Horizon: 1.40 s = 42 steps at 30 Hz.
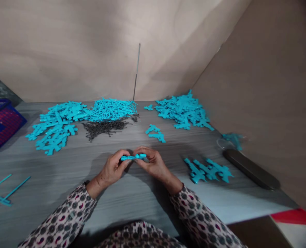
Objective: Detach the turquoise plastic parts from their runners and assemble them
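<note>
Both hands pinch one turquoise plastic piece [133,157], seen edge-on above the table. My left hand [113,167] is closed on its left end, and my right hand [153,163] is closed on its right end. Beyond my hands lie two loose turquoise pieces [156,136] with branching outlines. To the right, several turquoise pieces [208,169] rest side by side in a row. A heap of dark thin metal pins [105,128] sits in front of a pile of thin turquoise sticks [112,109].
Piles of flat turquoise pieces stand at back left [57,124] and back right [181,109]. A blue mesh basket [4,127] is at the far left. A dark oblong case [251,169] lies by the right panel. A thin rod [136,72] rises against the back panel [90,51].
</note>
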### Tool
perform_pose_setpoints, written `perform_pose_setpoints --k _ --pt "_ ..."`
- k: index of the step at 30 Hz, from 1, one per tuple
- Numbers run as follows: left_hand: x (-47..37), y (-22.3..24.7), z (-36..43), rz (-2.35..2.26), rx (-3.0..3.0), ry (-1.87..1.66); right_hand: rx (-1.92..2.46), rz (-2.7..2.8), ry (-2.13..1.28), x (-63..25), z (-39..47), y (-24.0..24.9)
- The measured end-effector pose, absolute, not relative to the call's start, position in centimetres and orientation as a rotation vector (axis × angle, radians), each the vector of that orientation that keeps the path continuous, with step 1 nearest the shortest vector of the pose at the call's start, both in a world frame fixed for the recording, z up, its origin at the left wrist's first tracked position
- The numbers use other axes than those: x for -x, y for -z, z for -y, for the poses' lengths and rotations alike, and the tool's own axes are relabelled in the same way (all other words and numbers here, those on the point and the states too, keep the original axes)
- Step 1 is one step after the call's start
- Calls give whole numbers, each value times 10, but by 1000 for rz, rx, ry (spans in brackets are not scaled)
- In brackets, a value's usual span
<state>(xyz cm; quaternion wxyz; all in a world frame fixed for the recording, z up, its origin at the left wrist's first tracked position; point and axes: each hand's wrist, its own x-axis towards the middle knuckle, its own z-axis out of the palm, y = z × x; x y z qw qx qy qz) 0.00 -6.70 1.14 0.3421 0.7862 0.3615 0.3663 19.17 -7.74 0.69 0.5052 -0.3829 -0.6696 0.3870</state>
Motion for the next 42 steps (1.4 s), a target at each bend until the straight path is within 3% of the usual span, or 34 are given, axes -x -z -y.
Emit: perform_pose_setpoints --k 22,36,42 --pt "5 -1 67 -827 -2472 -608 980 1700 -1020 -193 82 -1" --pt "-10 -7 79 -1087 -2486 -646 900 1429 -1380 -197 75 -2" --pt "-1 -16 74 -925 -2263 -1002 883 1424 -1292 -197 77 -9"
